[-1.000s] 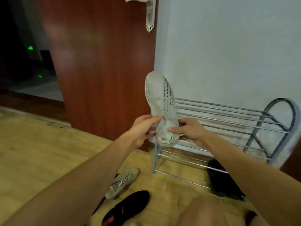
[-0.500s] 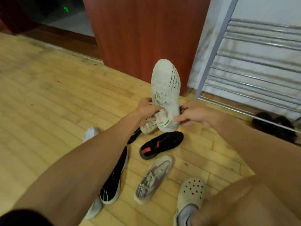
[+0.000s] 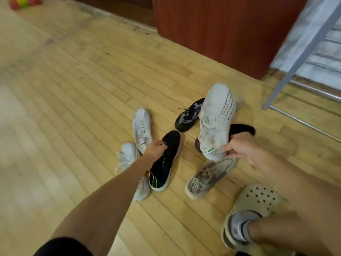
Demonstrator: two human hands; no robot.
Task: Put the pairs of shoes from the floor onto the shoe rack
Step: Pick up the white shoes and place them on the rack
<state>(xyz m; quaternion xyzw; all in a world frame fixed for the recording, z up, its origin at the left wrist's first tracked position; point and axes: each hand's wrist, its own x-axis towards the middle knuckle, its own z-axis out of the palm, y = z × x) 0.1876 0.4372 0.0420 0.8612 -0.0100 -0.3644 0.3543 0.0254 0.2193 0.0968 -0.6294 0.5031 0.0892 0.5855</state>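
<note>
**Head view.** The right hand (image 3: 238, 147) grips the heel of a white knit sneaker (image 3: 216, 115), held clear of the pale wooden plank floor (image 3: 73, 93) above the other shoes. The sneaker's long axis runs nearly upright in the frame. The toe points up and away from the person, the heel points down towards them, and the upper faces the camera. The upper is creased and off-white, with a green stripe at the heel collar, a green mark on the tongue and rows of small black dashes along one side.

The left hand (image 3: 156, 149) lies with curled fingers at the collar of a black sneaker with a white sole (image 3: 167, 163). Whether it grips the shoe cannot be told.

Six shoes lie on the floor:
- that black sneaker
- a white lace-up sneaker (image 3: 142, 126)
- a second white sneaker (image 3: 127, 156) under the forearm
- a black-and-white patterned sneaker (image 3: 187, 116)
- a black shoe with red trim (image 3: 242, 128) behind the held one
- a grey lettered sneaker (image 3: 208, 176)

One grey metal shoe rack (image 3: 302, 50) stands at upper right, beside a red-brown wooden door (image 3: 221, 34). One beige perforated clog (image 3: 258, 198) is worn on a foot.
</note>
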